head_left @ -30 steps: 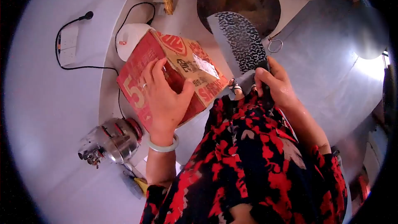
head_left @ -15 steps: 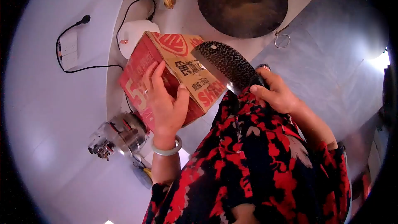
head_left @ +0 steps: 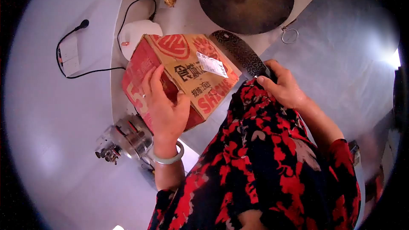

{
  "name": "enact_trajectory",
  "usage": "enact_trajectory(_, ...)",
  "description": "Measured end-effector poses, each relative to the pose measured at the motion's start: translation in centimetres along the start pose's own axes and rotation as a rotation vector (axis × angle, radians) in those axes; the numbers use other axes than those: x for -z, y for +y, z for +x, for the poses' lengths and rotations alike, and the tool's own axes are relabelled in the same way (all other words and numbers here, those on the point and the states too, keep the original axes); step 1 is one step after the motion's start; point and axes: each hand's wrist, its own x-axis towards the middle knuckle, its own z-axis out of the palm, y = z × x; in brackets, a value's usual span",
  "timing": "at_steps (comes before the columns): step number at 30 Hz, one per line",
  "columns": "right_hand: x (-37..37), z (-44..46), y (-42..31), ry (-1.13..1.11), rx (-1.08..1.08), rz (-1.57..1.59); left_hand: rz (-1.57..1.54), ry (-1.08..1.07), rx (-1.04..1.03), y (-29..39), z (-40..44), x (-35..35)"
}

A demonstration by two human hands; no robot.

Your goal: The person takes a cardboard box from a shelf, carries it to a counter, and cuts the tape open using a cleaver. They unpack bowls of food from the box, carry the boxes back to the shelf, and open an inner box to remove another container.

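Just left of centre, the left hand (head_left: pixel 167 113) is open, fingers apart and bent against the red side of the box (head_left: pixel 200 70). Right of centre, the right hand (head_left: pixel 287 87) grips the knife (head_left: pixel 240 53) by its handle, its dark, mottled blade angling up-left beside the box. Red letters starting "SH" and black Chinese characters mark the brown side; a white label (head_left: pixel 212 64) has print too small to read. A pan (head_left: pixel 247 2) lies at upper centre.

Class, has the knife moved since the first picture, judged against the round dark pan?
Yes, downward in the view. The knife overlapped the round dark pan then; now its blade shows just below the rim.
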Motion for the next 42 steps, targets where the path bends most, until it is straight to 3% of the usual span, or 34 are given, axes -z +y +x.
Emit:
enact_trajectory(6, 1.5, 1.8, 0.8, 0.158, 0.179, -0.302, 0.001, -0.019, 0.011, 0.0, 0.2, -0.1)
enact_trajectory(10, 3.1, 2.2, -0.6, -0.044, -0.089, 0.171, 0.028, -0.033, 0.0, -0.2, 0.3, -0.1)
enact_trajectory(14, 1.9, 1.9, -1.2, -0.181, -0.141, 0.501, 0.053, -0.04, -0.022, -0.7, 0.5, 0.0)
enact_trajectory(22, -4.8, 2.8, -5.3, -0.212, 0.035, 0.799, -0.013, -0.037, -0.013, -0.4, 0.6, 0.2)
enact_trajectory(25, -6.6, 3.0, -5.8, -0.108, 0.104, 0.706, -0.029, 0.01, -0.063, -1.2, 0.4, -0.2)
enact_trajectory(26, -6.3, 2.7, -6.3, -0.199, 0.026, 0.725, -0.051, 0.025, -0.071, -1.6, 0.3, -0.3)
enact_trajectory(34, -9.9, 2.8, -7.3, -0.003, 0.282, 0.383, -0.11, 0.072, -0.121, -2.4, 0.0, -0.4)
enact_trajectory(39, -9.7, 2.0, -7.4, 0.025, 0.225, 0.259, -0.125, 0.12, -0.175, -2.7, -0.7, -1.5)
enact_trajectory(42, -11.1, 2.1, -8.1, 0.18, 0.263, 0.207, -0.173, 0.14, -0.193, -3.5, -0.4, -1.2)
